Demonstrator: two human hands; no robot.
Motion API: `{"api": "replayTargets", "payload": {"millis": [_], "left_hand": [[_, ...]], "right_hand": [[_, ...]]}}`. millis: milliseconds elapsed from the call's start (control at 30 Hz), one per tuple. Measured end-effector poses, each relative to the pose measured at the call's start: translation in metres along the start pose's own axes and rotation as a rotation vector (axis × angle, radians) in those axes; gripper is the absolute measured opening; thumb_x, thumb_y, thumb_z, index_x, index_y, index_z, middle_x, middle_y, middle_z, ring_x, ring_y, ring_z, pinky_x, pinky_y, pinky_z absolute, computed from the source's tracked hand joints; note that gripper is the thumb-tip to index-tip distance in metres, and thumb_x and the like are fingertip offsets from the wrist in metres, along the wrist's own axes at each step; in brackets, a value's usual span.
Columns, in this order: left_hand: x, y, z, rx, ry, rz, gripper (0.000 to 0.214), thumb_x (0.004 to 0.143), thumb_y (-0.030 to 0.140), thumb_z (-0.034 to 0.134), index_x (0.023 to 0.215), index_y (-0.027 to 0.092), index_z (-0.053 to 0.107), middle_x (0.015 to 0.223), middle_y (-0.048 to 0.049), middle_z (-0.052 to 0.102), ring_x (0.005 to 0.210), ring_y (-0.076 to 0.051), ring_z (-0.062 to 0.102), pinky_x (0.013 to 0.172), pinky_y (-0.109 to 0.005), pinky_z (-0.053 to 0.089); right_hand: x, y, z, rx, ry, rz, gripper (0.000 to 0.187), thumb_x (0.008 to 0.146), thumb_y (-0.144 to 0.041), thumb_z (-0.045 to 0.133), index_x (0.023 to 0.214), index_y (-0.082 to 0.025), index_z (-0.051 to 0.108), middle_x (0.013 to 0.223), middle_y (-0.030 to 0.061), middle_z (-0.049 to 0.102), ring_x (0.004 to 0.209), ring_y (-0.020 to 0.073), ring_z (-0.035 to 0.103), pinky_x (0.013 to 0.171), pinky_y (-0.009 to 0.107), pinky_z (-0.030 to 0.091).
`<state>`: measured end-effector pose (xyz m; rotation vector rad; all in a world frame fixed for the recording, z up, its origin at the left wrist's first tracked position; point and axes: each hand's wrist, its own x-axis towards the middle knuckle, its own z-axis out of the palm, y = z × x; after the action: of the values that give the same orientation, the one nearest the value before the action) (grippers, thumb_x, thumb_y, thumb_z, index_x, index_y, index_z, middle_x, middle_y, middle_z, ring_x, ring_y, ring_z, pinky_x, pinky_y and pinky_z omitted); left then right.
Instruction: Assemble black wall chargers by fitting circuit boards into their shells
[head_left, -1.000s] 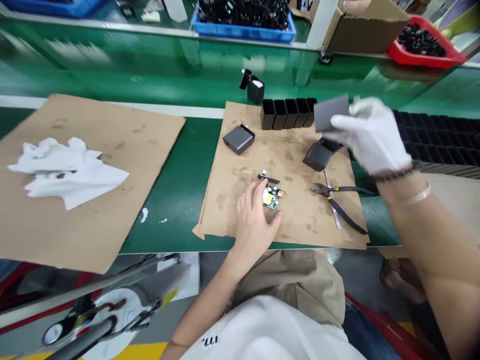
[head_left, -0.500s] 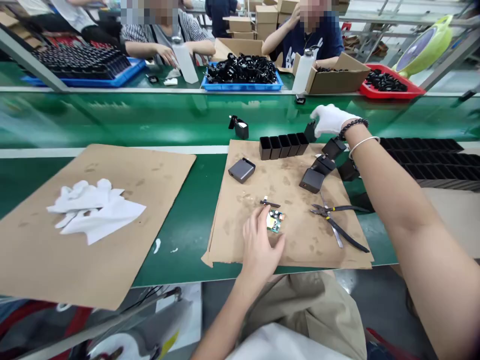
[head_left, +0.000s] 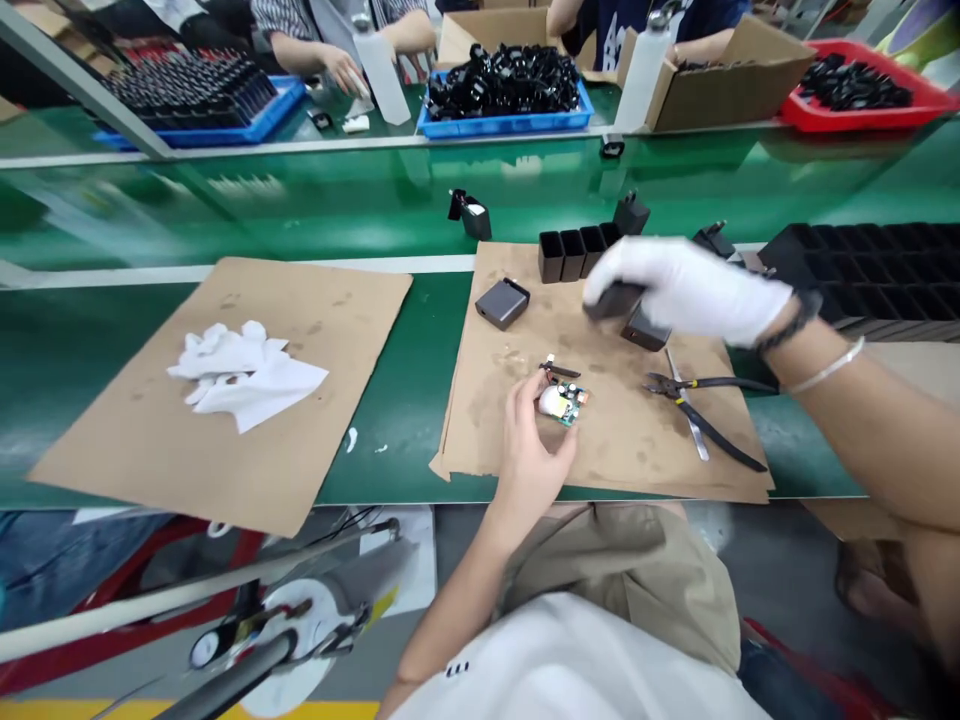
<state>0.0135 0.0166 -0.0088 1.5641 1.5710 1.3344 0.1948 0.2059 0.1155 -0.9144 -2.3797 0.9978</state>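
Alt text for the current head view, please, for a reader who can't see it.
A person's white-gloved right hand, blurred, holds a dark case over a cardboard sheet, while the bare left hand is at a small circuit board. Pliers lie right of the board; crumpled white fabric lies on another sheet at left.

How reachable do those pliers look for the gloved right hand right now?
Probably yes: the pliers lie uncovered, mostly on the cardboard, close to the gloved right hand. But that hand seems to have a dark case in its fingers, so it might first need to let go.
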Motion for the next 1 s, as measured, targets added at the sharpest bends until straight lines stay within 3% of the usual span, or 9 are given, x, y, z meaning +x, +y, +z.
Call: {"api": "replayTargets", "payload": {"millis": [100,267,467,567,633,733,800,900,1000], "left_hand": [[-0.007,-0.001,-0.012,-0.054,0.032,-0.068,0.062,0.092,0.019,0.064,0.15,0.023,0.041,0.15,-0.0149,0.052,0.142,-0.025,0.054,0.124,-0.046,0.042],[-0.016,-0.005,-0.022,-0.098,0.103,-0.11,0.049,0.094,0.023,0.065,0.141,0.022,0.051,0.147,-0.0135,0.057,0.141,-0.024,0.055,0.124,-0.044,0.043],[-0.015,-0.006,-0.021,-0.125,0.248,-0.086,0.034,0.095,0.027,0.064,0.128,0.02,0.059,0.132,-0.0127,0.067,0.127,-0.021,0.066,0.115,-0.04,0.053],[-0.018,0.002,-0.023,-0.05,0.343,-0.041,0.031,0.095,0.028,0.066,0.125,0.021,0.06,0.127,-0.0115,0.069,0.123,-0.021,0.068,0.112,-0.039,0.054],[-0.023,0.01,-0.025,-0.013,0.398,0.017,0.028,0.095,0.027,0.066,0.122,0.021,0.061,0.123,-0.0104,0.069,0.121,-0.02,0.068,0.111,-0.039,0.054],[-0.03,0.02,-0.026,0.033,0.454,0.12,0.022,0.098,0.025,0.063,0.119,0.022,0.061,0.117,-0.0087,0.068,0.117,-0.02,0.068,0.108,-0.039,0.055],[-0.03,0.023,-0.023,0.06,0.45,0.198,0.019,0.099,0.022,0.059,0.119,0.022,0.061,0.114,-0.0078,0.066,0.116,-0.02,0.066,0.107,-0.04,0.054],[-0.016,0.023,-0.014,0.118,0.223,0.254,0.03,0.098,0.022,0.061,0.128,0.023,0.059,0.124,-0.0106,0.064,0.123,-0.023,0.063,0.108,-0.042,0.053],[0.009,0.022,-0.002,0.156,-0.149,0.127,0.065,0.092,0.028,0.07,0.15,0.025,0.042,0.152,-0.017,0.05,0.14,-0.029,0.054,0.114,-0.048,0.05]], "right_hand": [[-0.036,0.007,0.044,-0.305,-0.286,-0.31,0.047,0.076,0.004,0.049,0.099,-0.023,0.08,0.103,0.0071,0.073,0.098,0.0228,0.065,0.092,0.039,0.051],[-0.058,0.004,0.059,-0.531,-0.214,-0.418,0.055,0.079,0.001,0.051,0.117,-0.03,0.077,0.13,0.0087,0.066,0.125,0.0285,0.059,0.11,0.052,0.043],[-0.044,-0.064,0.085,-0.789,-0.306,-0.184,0.031,0.094,-0.029,0.062,0.122,-0.018,0.072,0.111,0.0197,0.072,0.105,0.0369,0.067,0.087,0.047,0.05],[-0.026,-0.075,0.108,-0.765,-0.395,-0.011,0.028,0.09,-0.022,0.068,0.113,-0.008,0.074,0.107,0.0263,0.073,0.109,0.0419,0.069,0.085,0.047,0.05],[-0.014,-0.072,0.11,-0.7,-0.414,0.031,0.019,0.086,-0.012,0.068,0.103,-0.007,0.077,0.103,0.0253,0.075,0.105,0.04,0.072,0.081,0.044,0.052],[-0.003,-0.063,0.091,-0.561,-0.428,0.029,0.024,0.082,-0.013,0.071,0.105,-0.017,0.078,0.097,0.012,0.079,0.093,0.0282,0.075,0.077,0.036,0.054],[-0.004,-0.055,0.069,-0.162,-0.357,0.003,0.035,0.079,-0.017,0.076,0.114,-0.021,0.076,0.093,0.0032,0.078,0.084,0.0192,0.074,0.076,0.03,0.056],[-0.019,-0.042,0.033,0.604,-0.069,-0.03,0.045,0.078,-0.026,0.079,0.121,-0.02,0.069,0.094,-0.0025,0.077,0.087,0.014,0.072,0.088,0.029,0.059],[-0.048,-0.029,0.009,0.864,0.184,-0.002,0.035,0.085,-0.035,0.075,0.118,-0.029,0.067,0.107,-0.0069,0.076,0.108,0.0115,0.072,0.107,0.029,0.056]]}}
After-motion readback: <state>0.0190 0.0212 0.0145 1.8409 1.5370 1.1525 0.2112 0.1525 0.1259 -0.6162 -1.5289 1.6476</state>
